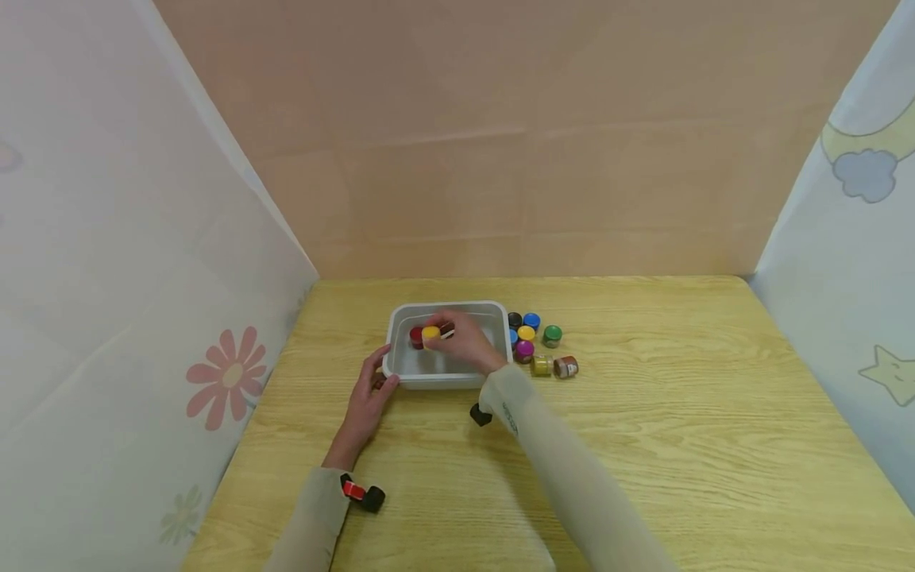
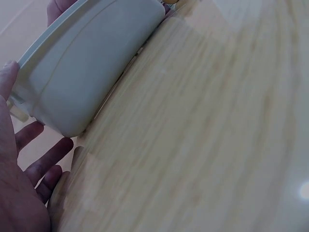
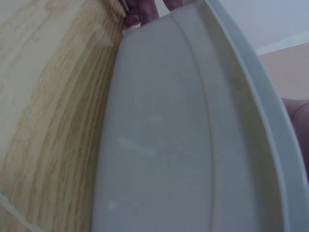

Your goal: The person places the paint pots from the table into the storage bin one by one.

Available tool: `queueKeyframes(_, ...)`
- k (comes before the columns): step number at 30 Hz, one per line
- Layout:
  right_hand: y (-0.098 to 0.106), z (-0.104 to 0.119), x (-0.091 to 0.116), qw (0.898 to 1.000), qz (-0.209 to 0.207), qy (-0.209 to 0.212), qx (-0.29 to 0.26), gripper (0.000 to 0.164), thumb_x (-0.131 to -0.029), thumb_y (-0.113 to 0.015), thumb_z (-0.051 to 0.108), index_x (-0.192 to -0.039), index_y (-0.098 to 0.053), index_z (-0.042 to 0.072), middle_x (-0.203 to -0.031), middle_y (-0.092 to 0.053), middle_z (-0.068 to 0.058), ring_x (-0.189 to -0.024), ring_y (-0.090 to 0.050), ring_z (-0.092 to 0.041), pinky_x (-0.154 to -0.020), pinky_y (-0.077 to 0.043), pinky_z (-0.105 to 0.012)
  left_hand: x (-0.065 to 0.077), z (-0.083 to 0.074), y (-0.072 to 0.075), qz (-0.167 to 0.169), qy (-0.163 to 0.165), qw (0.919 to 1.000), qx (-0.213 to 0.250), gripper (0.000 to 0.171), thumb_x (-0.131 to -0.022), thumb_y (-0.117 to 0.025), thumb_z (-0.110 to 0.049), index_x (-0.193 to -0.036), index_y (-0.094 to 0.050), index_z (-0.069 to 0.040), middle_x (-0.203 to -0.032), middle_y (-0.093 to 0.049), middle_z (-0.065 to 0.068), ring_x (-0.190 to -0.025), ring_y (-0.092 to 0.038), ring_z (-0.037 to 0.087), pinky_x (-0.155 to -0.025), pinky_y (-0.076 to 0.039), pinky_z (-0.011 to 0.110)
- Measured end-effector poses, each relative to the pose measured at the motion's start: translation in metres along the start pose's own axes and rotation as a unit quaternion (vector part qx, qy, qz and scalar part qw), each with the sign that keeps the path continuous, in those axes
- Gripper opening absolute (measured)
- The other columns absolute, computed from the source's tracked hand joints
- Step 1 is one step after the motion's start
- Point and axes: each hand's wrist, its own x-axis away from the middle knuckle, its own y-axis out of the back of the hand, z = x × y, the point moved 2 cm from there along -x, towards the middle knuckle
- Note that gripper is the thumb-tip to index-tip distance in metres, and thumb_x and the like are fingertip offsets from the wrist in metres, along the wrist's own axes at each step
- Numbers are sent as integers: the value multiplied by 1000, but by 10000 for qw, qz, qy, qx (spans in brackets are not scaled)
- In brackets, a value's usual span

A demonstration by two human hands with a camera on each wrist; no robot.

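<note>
A white plastic bin (image 1: 446, 383) stands on the wooden table. My left hand (image 1: 369, 401) holds its near left corner, the thumb at the rim and the other fingers around the outside. In the left wrist view, those fingers (image 2: 50, 162) reach beside the bin's lower corner. My right hand (image 1: 465, 342) is over the inside of the bin, pinching a small paint jar with a yellow lid (image 1: 430, 334). Just left of it sits a red paint jar (image 1: 417, 338). A dark jar (image 1: 447, 329) is partly hidden behind the right fingers.
Right of the bin, several paint jars stand close together, among them a blue one (image 1: 531, 321) and a magenta one (image 1: 525, 351). A green jar (image 1: 552, 336) stands a little apart. Yellow (image 1: 542, 365) and brown (image 1: 566, 366) jars lie on their sides. Fabric walls enclose the table.
</note>
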Motion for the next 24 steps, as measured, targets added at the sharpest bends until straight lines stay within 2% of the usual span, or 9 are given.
queueKeyframes(7, 0, -4, -6, 9999, 62, -76, 128, 30, -90, -82, 14, -118, -73, 12, -121, -70, -7, -96, -61, -21, -84, -51, -31, -1, 2, 0, 16, 63, 10000, -28, 59, -107, -58, -17, -161, -34, -13, -154, -45, 27, -112, -61, 15, -91, -49, 22)
queueKeyframes(11, -2, -1, -7, 9994, 164, -147, 282, 29, -88, -82, 10, -116, -73, 10, -119, -71, -9, -93, -63, -20, -81, -52, -29, -1, 4, 0, -3, 63, 10000, 0, 58, -107, -58, -16, -160, -35, -13, -154, -45, 27, -111, -61, 18, -91, -48, 22)
queueKeyframes(18, -8, 0, -7, 9990, 260, -165, 337, 27, -87, -82, 5, -112, -72, 6, -115, -72, -11, -93, -66, -21, -81, -55, -31, -1, 2, 1, 2, 36, 10000, -19, 59, -107, -58, -16, -160, -35, -13, -152, -47, 28, -107, -61, 5, -89, -48, 21)
queueKeyframes(24, -10, -2, -6, 9979, 355, -153, 524, 26, -85, -84, 5, -107, -70, 6, -113, -72, -11, -102, -65, -24, -83, -54, -32, -1, 3, 1, -14, 105, 9999, -63, 59, -107, -59, -18, -160, -35, -14, -154, -46, 26, -108, -62, 7, -90, -48, 22)
